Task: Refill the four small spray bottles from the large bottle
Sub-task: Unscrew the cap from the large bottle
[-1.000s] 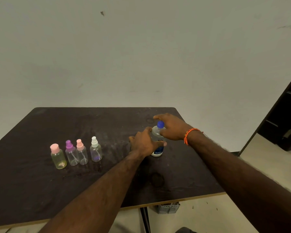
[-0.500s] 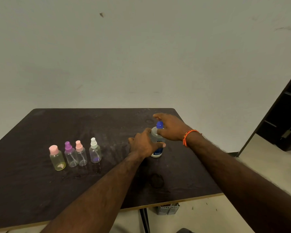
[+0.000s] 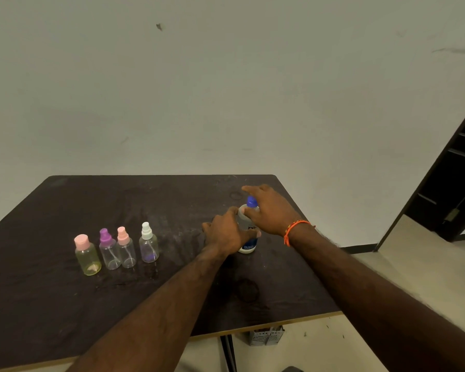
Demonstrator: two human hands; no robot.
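The left hand has its grip wrapped around the body of the large bottle, which stands upright on the dark table toward its right side. The right hand closes its grip around the bottle's neck, just beside the blue cap. Well apart to the left, four small spray bottles stand in a row.

Dark table — perhaps a grey crate beneath.

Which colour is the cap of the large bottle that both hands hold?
Blue. The cap of the large bottle shows beside the right hand in the head view.
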